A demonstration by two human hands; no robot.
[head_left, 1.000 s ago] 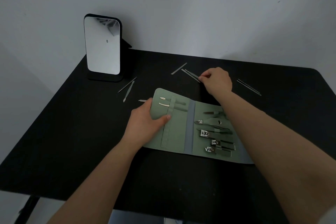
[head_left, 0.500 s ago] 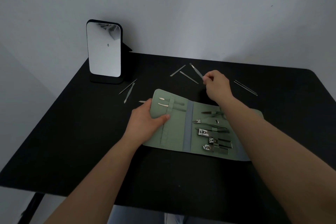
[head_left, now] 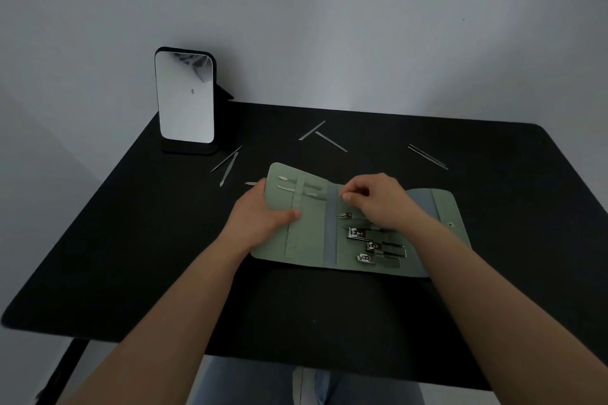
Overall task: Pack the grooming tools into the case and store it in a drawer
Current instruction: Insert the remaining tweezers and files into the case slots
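Now the right hand (head_left: pixel 378 200), fingers pinched on something too small to identify, hovers over the green case (head_left: pixel 312 223) while the left hand (head_left: pixel 263 217) pins its left panel.

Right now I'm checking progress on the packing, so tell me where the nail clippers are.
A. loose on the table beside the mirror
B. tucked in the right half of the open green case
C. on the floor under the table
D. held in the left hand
B: three metal nail clippers sit in the right half of the open green case, just below the right hand.
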